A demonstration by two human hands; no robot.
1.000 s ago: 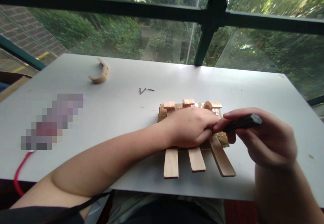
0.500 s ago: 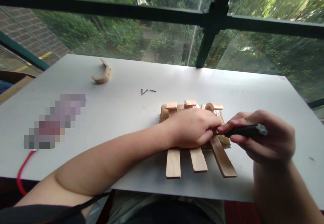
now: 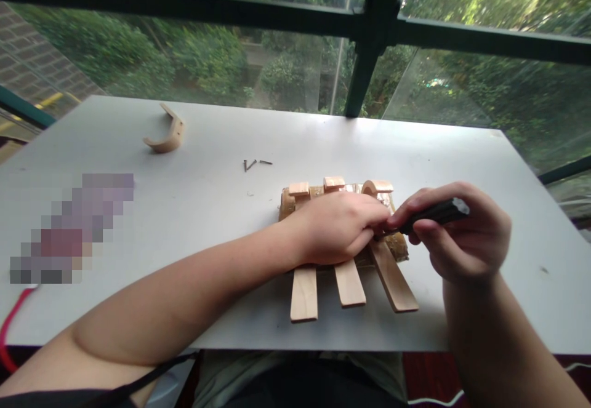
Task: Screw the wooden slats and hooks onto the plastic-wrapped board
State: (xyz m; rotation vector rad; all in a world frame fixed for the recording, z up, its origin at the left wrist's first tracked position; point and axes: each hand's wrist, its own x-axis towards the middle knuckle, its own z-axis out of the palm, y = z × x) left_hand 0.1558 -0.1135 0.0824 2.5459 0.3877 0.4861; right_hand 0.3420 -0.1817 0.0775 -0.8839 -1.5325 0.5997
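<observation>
A black-handled screwdriver [image 3: 434, 216] is gripped in my right hand [image 3: 482, 236], its shaft slanting down to the left. Its tip meets the rightmost wooden hook [image 3: 394, 282], where my left fingertips hide the contact point. My left hand [image 3: 339, 226] lies across a brown, tape-wrapped log-like block [image 3: 398, 248], fingers closed by the screwdriver tip; whatever they pinch is hidden. Two more pale wooden hooks, the left one [image 3: 304, 294] and the middle one [image 3: 351, 282], lie across the block under my left hand. Their curved ends rise on the far side, and the flat ends point towards me.
Several screws [image 3: 252, 165] lie beyond the block on the white table [image 3: 207, 192]. Further left is a loose curved wooden hook [image 3: 168, 134]. A blurred-out object [image 3: 74, 229] with a red cord [image 3: 13, 322] lies at the left. A window frame [image 3: 360, 76] borders the far edge.
The view has shifted a little, so everything sits further left. My right hand has turned slightly, and the screwdriver handle tilts up more. Both hands stay at the rightmost hook.
</observation>
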